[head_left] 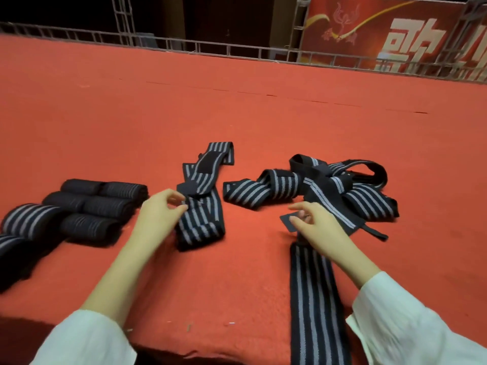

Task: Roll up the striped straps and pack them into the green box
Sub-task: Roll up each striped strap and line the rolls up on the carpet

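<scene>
Black straps with grey stripes lie on a red carpeted surface (237,106). One long strap (313,299) runs from the front edge up to my right hand (319,227), which pinches its black end tab (287,222). A loosely folded strap (203,206) lies in the middle. My left hand (158,214) sits at its left edge with loosely curled fingers, the thumb touching the strap without gripping it. A tangled pile of straps (329,188) lies behind my right hand. Several rolled straps (100,204) sit in rows at the left. No green box is in view.
The carpet's front edge (210,349) drops off just below my forearms. A metal truss railing (237,48) borders the far side. A red banner (395,30) with white characters hangs at the back right. Bare carpet stretches behind the straps.
</scene>
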A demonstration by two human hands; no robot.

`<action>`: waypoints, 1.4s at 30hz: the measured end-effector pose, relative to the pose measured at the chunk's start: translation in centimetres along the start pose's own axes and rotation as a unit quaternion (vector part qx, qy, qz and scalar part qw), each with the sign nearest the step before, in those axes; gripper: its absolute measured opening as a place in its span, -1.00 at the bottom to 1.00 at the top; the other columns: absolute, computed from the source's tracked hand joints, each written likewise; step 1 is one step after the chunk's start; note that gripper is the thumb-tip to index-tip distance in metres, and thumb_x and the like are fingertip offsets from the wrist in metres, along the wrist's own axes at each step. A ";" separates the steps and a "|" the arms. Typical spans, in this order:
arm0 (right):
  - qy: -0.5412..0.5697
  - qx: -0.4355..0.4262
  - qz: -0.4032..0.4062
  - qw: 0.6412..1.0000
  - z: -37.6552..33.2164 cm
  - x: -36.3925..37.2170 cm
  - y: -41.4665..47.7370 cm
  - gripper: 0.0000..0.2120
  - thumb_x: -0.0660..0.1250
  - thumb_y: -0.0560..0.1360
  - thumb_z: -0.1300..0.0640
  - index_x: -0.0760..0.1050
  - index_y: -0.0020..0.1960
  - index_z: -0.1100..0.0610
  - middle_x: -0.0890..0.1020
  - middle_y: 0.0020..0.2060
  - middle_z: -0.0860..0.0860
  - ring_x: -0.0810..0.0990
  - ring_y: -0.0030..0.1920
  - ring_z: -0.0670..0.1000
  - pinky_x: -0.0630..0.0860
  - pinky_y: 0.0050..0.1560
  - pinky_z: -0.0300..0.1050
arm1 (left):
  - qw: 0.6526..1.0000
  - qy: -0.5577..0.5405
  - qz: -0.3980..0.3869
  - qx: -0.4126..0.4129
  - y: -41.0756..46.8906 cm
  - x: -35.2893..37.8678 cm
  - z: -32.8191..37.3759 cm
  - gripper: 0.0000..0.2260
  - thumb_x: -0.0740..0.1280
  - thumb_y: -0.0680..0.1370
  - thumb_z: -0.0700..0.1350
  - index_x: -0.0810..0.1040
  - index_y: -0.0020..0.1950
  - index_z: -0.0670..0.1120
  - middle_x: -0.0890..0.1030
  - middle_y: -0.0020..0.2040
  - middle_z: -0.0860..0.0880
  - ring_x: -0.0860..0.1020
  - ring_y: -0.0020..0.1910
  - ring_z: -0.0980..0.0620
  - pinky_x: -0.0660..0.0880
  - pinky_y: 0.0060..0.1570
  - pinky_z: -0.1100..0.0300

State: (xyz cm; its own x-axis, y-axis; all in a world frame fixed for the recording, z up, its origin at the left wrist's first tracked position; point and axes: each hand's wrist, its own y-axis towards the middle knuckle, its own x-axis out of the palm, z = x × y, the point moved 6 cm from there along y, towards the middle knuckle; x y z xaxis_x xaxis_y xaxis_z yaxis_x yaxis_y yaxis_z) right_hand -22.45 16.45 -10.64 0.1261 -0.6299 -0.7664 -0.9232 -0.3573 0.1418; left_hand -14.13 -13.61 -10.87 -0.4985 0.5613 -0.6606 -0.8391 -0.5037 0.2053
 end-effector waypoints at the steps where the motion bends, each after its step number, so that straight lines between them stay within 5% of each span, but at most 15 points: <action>1: 0.024 -0.014 -0.014 1.000 -1.8 1.3 0.7 -0.75 0.33 0.53 0.16 0.55 0.20 0.07 0.54 -0.05 0.01 0.51 -0.06 -0.06 0.35 -0.01 -0.22 | 0.999 0.010 -0.002 -0.031 0.4 -0.1 -1.6 -0.79 0.44 0.49 -0.17 0.60 0.10 -0.17 0.65 0.03 -0.13 0.59 0.03 -0.08 0.39 -0.06 0.20; 4: 0.110 -0.031 -0.086 0.990 -6.4 6.7 2.5 -0.69 0.34 0.54 0.14 0.50 0.27 0.14 0.61 0.08 0.06 0.56 0.07 -0.02 0.45 0.17 -0.14 | 0.996 0.001 -0.030 -0.082 0.9 1.3 -4.4 -0.55 0.45 0.49 -0.05 0.46 0.30 -0.20 0.61 0.12 -0.16 0.55 0.15 -0.12 0.40 0.08 0.13; 8: 0.128 -0.033 -0.134 0.982 -8.9 12.6 3.7 -0.57 0.34 0.54 0.13 0.39 0.39 0.16 0.55 0.23 0.08 0.52 0.18 -0.02 0.38 0.21 -0.22 | 0.995 -0.089 -0.015 -0.042 1.5 3.3 -3.6 -0.48 0.46 0.49 -0.12 0.38 0.39 -0.17 0.59 0.05 -0.08 0.55 0.05 -0.04 0.39 0.00 0.24; 13: 0.173 -0.006 -0.122 0.977 -8.6 13.7 4.8 -0.49 0.42 0.49 0.16 0.36 0.39 0.17 0.51 0.13 0.01 0.50 -0.04 -0.10 0.43 0.10 -0.25 | 0.974 -0.217 -0.015 -0.067 2.0 4.1 -4.6 -0.62 0.47 0.47 -0.15 0.51 0.25 -0.15 0.61 -0.05 -0.12 0.59 -0.09 -0.07 0.52 -0.06 0.09; 17: 0.220 -0.017 -0.108 0.969 -9.4 13.7 5.2 -0.60 0.36 0.54 0.15 0.39 0.35 0.14 0.48 -0.05 -0.05 0.48 -0.23 -0.17 0.42 -0.13 -0.42 | 0.954 -0.296 -0.003 -0.057 1.8 3.6 -4.6 -0.72 0.44 0.49 -0.24 0.50 0.15 -0.07 0.59 -0.03 -0.04 0.58 -0.12 0.05 0.52 -0.19 0.28; 21: 0.303 0.033 -0.103 0.947 -9.9 14.3 6.2 -0.82 0.26 0.60 0.05 0.55 0.10 0.11 0.51 -0.22 -0.07 0.46 -0.21 -0.11 0.40 -0.19 -0.24 | 0.929 -0.362 -0.008 -0.080 1.9 3.5 -3.9 -0.72 0.40 0.53 -0.08 0.50 0.22 -0.05 0.60 -0.07 -0.04 0.59 -0.12 0.06 0.51 -0.17 0.25; 25: 0.426 0.153 -0.149 0.879 -9.6 15.2 6.7 -0.66 0.22 0.59 -0.11 0.60 -0.01 0.14 0.48 -0.49 -0.12 0.43 -0.49 -0.19 0.33 -0.47 -0.37 | 0.924 -0.377 -0.031 -0.064 2.0 3.3 -3.7 -0.94 0.37 0.55 -0.14 0.56 0.01 -0.05 0.59 -0.13 -0.03 0.56 -0.17 0.07 0.47 -0.29 0.32; 28: 0.472 0.187 -0.155 0.847 -9.3 15.6 6.8 -0.79 0.38 0.50 0.01 0.57 -0.22 0.13 0.47 -0.57 -0.13 0.41 -0.60 -0.21 0.29 -0.55 -0.41 | 0.918 -0.388 -0.075 -0.040 1.8 3.7 -3.8 -0.86 0.38 0.52 -0.26 0.60 0.03 -0.07 0.63 -0.03 -0.08 0.58 -0.04 0.04 0.50 -0.03 0.18; 31: 0.458 0.200 -0.146 0.854 -9.1 16.0 7.2 -0.79 0.44 0.42 0.11 0.50 -0.35 0.08 0.43 -0.56 -0.13 0.36 -0.57 -0.19 0.28 -0.48 -0.37 | 0.938 -0.345 -0.030 -0.021 1.9 3.2 -4.0 -0.88 0.45 0.47 -0.23 0.63 -0.01 -0.09 0.62 0.01 -0.07 0.55 -0.03 0.11 0.44 0.07 0.32; 33: 0.449 0.199 -0.148 0.858 -9.2 16.3 7.4 -0.85 0.42 0.46 0.11 0.54 -0.27 0.09 0.44 -0.53 -0.11 0.38 -0.56 -0.19 0.33 -0.39 -0.35 | 0.950 -0.311 0.019 0.001 1.9 2.5 -4.1 -0.87 0.48 0.43 -0.27 0.63 -0.12 -0.06 0.56 0.03 -0.01 0.52 -0.04 0.23 0.39 0.02 0.46; 37: 0.494 0.211 -0.136 0.833 -9.6 16.5 7.4 -0.86 0.33 0.55 0.16 0.59 0.01 0.23 0.58 -0.42 -0.04 0.50 -0.51 -0.18 0.53 -0.28 -0.30 | 0.950 -0.302 0.052 0.065 1.5 1.6 -3.3 -0.73 0.40 0.38 -0.46 0.59 -0.22 -0.07 0.62 -0.10 -0.03 0.56 -0.12 0.25 0.44 -0.02 0.41; 42: 0.479 0.208 -0.125 0.844 -9.9 16.2 7.2 -0.82 0.32 0.55 0.12 0.59 0.07 0.19 0.62 -0.27 -0.05 0.48 -0.52 -0.23 0.35 -0.40 -0.33 | 0.952 -0.279 0.079 0.098 0.9 1.0 -2.4 -0.68 0.36 0.37 -0.48 0.60 -0.24 -0.03 0.64 -0.14 0.00 0.58 -0.11 0.20 0.46 -0.03 0.38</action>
State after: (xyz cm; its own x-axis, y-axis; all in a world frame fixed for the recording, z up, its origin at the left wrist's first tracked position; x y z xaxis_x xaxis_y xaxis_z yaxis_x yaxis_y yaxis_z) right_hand -23.46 -3.21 -15.83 0.3878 -0.9101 0.1458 -0.8468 -0.4143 -0.3335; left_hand -14.89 -15.12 -13.08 -0.6134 0.7779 -0.1364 -0.7420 -0.5085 0.4369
